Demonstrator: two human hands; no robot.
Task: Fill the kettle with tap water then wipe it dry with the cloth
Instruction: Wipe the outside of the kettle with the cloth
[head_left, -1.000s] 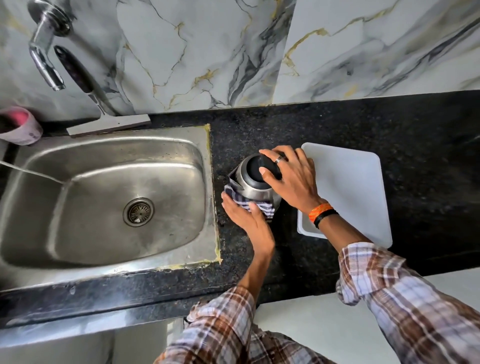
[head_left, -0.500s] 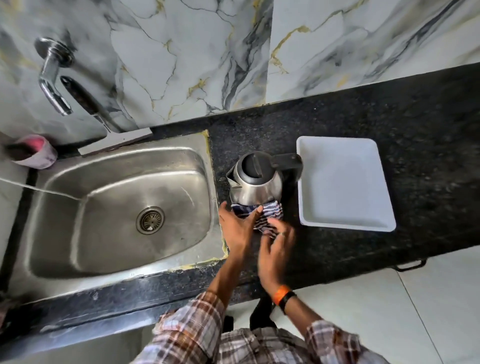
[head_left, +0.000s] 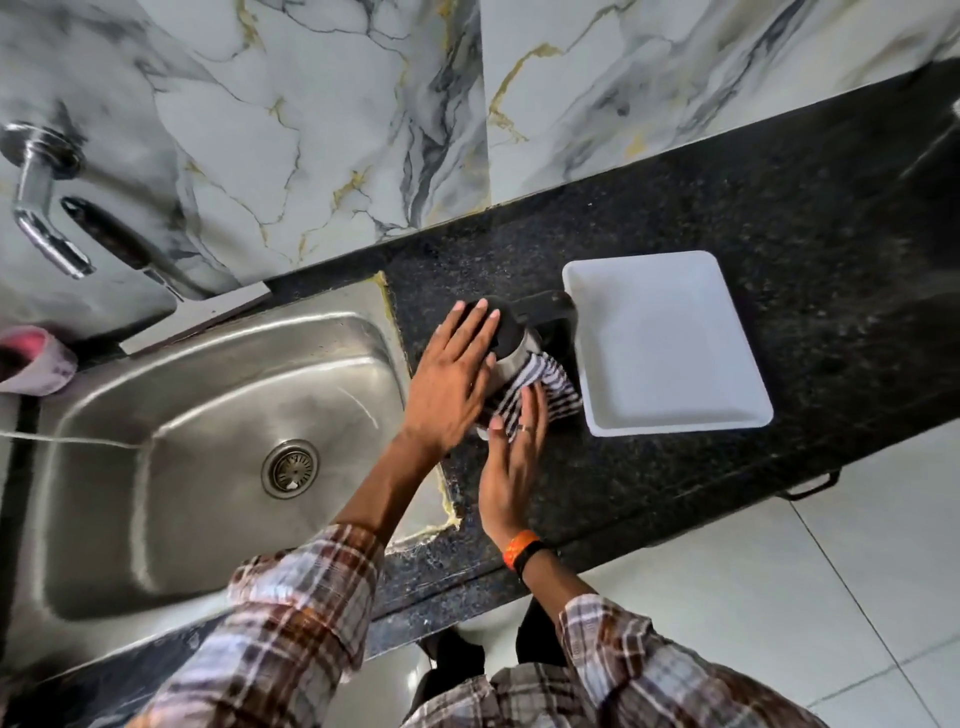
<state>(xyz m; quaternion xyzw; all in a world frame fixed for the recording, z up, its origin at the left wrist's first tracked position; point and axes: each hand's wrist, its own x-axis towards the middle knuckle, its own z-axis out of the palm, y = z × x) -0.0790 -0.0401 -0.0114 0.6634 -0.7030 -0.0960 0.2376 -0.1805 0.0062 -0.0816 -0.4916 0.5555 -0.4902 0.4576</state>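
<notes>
— Where does the kettle (head_left: 519, 338) stand?

— On the black speckled counter (head_left: 727, 208), between the steel sink (head_left: 208, 415) and the white tray (head_left: 670, 343). Its black handle (head_left: 545, 306) points at the tray and touches its rim, or nearly so.

— And the hands?

— The left hand (head_left: 452, 374) lies flat over the kettle's lid and its sink-side wall, fingers straight and spread, gripping nothing. The right hand (head_left: 511, 457), a ring on one finger, presses the striped cloth (head_left: 540, 387) against the kettle's near side, fingers extended rather than closed around it.

— Anything else around the kettle?

— A chrome tap (head_left: 41, 202) is on the marble wall beyond the sink, and a pink cup (head_left: 36, 358) sits at the sink's far-left corner.
</notes>
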